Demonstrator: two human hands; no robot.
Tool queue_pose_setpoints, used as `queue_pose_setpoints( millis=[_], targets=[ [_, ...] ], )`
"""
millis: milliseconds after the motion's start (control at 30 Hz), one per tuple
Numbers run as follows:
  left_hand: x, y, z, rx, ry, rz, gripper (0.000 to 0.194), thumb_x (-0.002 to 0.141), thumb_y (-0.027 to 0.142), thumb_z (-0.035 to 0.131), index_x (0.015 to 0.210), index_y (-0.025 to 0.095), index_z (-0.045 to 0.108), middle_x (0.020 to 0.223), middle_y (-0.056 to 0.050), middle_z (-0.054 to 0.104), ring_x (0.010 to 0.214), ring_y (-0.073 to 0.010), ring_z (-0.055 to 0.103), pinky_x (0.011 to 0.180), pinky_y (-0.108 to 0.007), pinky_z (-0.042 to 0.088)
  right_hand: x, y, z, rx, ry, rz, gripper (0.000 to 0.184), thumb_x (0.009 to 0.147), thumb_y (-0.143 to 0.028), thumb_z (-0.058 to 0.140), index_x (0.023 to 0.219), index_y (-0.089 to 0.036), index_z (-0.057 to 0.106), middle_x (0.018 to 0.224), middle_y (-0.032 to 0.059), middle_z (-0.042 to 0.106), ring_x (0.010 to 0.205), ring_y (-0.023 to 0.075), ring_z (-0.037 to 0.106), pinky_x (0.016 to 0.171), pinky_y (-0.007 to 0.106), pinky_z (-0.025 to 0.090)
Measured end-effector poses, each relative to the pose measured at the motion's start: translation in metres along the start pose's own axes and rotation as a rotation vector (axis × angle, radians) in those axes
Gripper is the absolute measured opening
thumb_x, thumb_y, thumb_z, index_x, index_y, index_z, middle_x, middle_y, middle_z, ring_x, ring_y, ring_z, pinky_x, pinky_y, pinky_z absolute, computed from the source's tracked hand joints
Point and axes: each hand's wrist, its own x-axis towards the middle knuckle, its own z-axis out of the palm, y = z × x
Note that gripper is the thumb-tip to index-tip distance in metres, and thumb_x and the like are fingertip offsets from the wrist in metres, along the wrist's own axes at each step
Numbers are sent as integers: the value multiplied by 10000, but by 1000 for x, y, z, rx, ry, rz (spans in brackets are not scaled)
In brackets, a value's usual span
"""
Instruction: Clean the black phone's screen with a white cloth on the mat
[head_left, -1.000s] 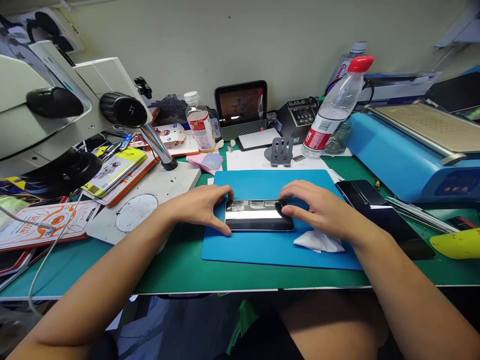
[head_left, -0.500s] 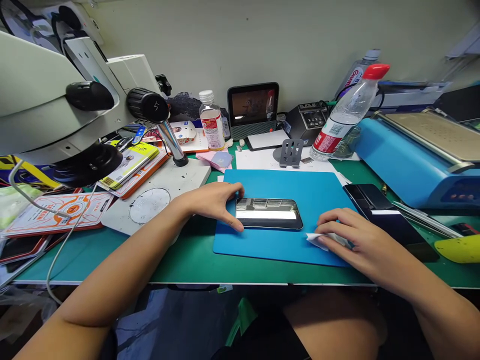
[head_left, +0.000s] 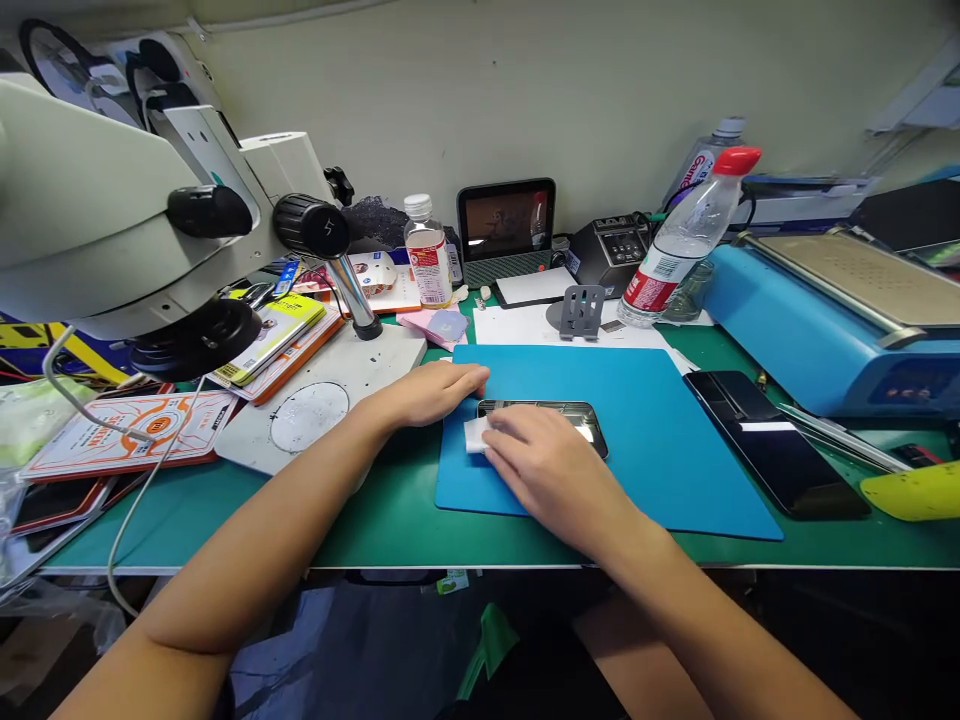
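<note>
A smartphone lies screen up on the blue mat, its glossy face reflecting light. My right hand is over the phone's left half and covers much of it. Its closed fingers pinch a folded white wipe, which sits at the phone's left end. My left hand rests at the mat's left edge, fingers stretched out, with the tips by the phone's upper left corner. Whether those tips touch the phone cannot be made out.
A microscope overhangs the left side. A second dark phone lies at the mat's right edge, before a blue machine. Behind the mat stand a grey phone stand, a red-capped bottle and a smaller bottle.
My right hand has moved left with the wipe, from the bare mat onto the phone. My left hand's thumb, earlier spread at the phone's near left corner, has drawn in from there.
</note>
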Motion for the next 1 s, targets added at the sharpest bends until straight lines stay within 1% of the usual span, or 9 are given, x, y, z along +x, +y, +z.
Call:
queue_pose_setpoints(
  millis=[100,267,433,533,667,733,767,867,1000],
  targets=[
    [0,1,0,29,16,-12,580,1057,537,165,973,212,638,986,-48,708,921,-238,608,846,-367,433,-9,-8,6,-13,2,-8,309,1023,-288,515,1222,-160,714,1278,167,735,1209,326,673,1036,527,544],
    [2,4,1,61,20,-20,574,1056,534,170,967,216,639,1018,-45,727,913,-238,620,827,-356,438,-24,-29,4,-65,-10,49,533,1035,-429,486,1380,-48,626,1440,238,634,1351,368,596,1150,568,471],
    [1,4,1,75,17,-17,579,1062,537,168,961,212,636,1009,-51,724,906,-237,618,821,-361,440,-8,-48,21,-114,-137,145,801,982,-651,470,1415,13,586,1492,301,552,1429,417,507,1200,596,397],
    [0,2,1,86,11,-13,577,1064,538,167,953,215,633,950,-42,718,870,-233,617,788,-356,437,7,-44,25,-83,-189,194,879,967,-682,469,1460,44,525,1540,318,484,1478,432,431,1222,618,346],
    [0,1,1,116,22,-13,562,1066,515,166,949,220,630,916,-42,707,864,-238,612,767,-352,421,12,-11,6,58,-290,67,726,1025,-569,461,1513,-32,486,1590,240,458,1508,369,407,1237,620,319],
    [0,1,1,128,36,-12,550,1067,508,169,938,223,622,942,-45,706,888,-244,611,783,-357,414,9,11,-6,140,-321,8,540,1063,-497,410,1443,-159,591,1552,147,549,1464,313,487,1238,617,325],
    [1,1,2,131,43,-12,546,1068,507,169,932,223,616,953,-46,706,899,-247,610,790,-360,412,6,21,-11,137,-314,34,469,1080,-445,376,1373,-203,651,1519,122,593,1430,299,532,1229,613,342],
    [2,1,3,134,58,-11,536,1072,495,164,917,224,600,945,-45,704,892,-247,610,787,-367,406,1,39,-16,61,-279,104,438,1076,-267,342,1382,-179,642,1495,132,615,1394,293,571,1221,612,362],
    [2,-1,4,144,68,1,534,1072,486,160,901,226,594,899,-39,694,869,-246,606,778,-367,407,3,33,-5,-1,-301,19,584,941,3,312,1438,-124,590,1556,151,543,1452,270,503,1233,586,358]
  ],
)
